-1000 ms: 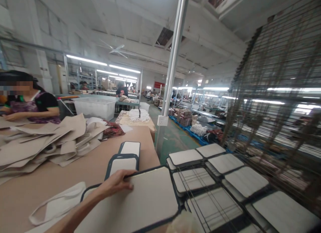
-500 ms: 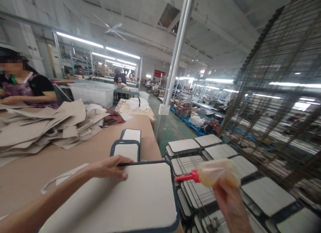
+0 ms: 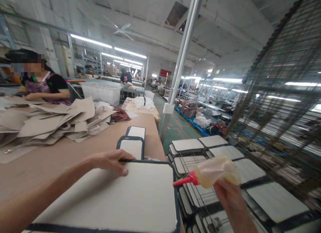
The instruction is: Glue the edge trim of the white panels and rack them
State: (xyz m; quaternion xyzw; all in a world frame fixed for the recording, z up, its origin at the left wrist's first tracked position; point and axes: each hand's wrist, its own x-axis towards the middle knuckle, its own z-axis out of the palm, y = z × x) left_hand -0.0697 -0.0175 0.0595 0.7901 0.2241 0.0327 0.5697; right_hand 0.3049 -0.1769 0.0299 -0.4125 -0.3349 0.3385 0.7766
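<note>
At a brown worktop (image 3: 60, 156), the left hand (image 3: 110, 162) pinches the far edge of a dark-bordered panel (image 3: 135, 196) while the right hand (image 3: 230, 193) wraps its grip around a red-tipped bottle (image 3: 218, 172), aimed at the right border; oversqueezing could smear the pale face, a slack pinch let the panel shift.

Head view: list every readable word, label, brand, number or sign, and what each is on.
None can be read.
Red banner at the back: marks too small and blurred to read.
Dark shirt on a person in the background: reddish print, too small to read.
Red-tipped bottle in the right hand: no lettering can be made out.
Pale panel in the left hand: none visible.
</note>
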